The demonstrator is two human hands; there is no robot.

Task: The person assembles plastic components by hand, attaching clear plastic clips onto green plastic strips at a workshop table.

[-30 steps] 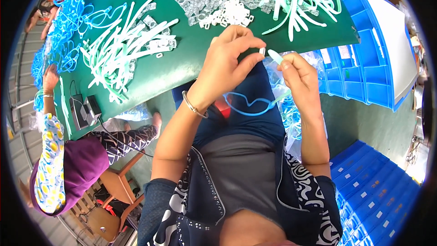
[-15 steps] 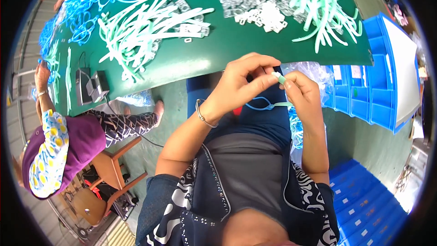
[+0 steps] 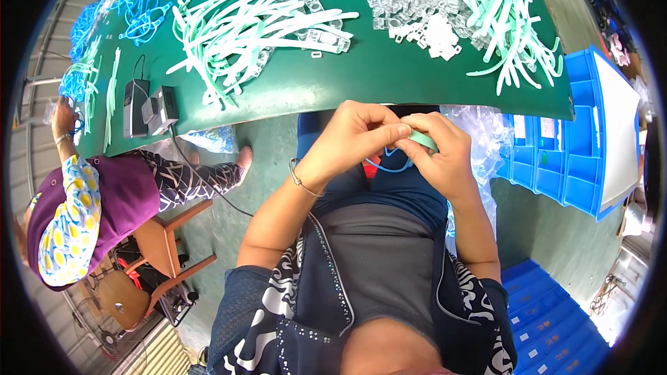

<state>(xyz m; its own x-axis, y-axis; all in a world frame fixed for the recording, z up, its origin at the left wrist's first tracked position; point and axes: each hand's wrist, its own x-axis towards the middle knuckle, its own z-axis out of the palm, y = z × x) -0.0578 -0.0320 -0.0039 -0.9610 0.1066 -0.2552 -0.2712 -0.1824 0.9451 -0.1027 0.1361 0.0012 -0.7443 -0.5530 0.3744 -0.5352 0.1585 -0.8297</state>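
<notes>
Both hands meet just below the near edge of the table [image 3: 389,83]: the left hand [image 3: 351,140] pinches shut on a thin blue loop [image 3: 390,164], the right hand [image 3: 445,156] is closed on a pale green strip [image 3: 422,138]. Held over the lap, either piece could slip free if a pinch loosens and drop to the floor.

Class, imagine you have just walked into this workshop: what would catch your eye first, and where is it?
First, the two hands meeting at the centre: the left hand and right hand pinch a pale green strip with a thin blue loop hanging below it. Beyond them, the green table carries heaps of pale green strips and clear plastic pieces. Blue bins stand at the right, and another person in a purple top sits at the left.
</notes>
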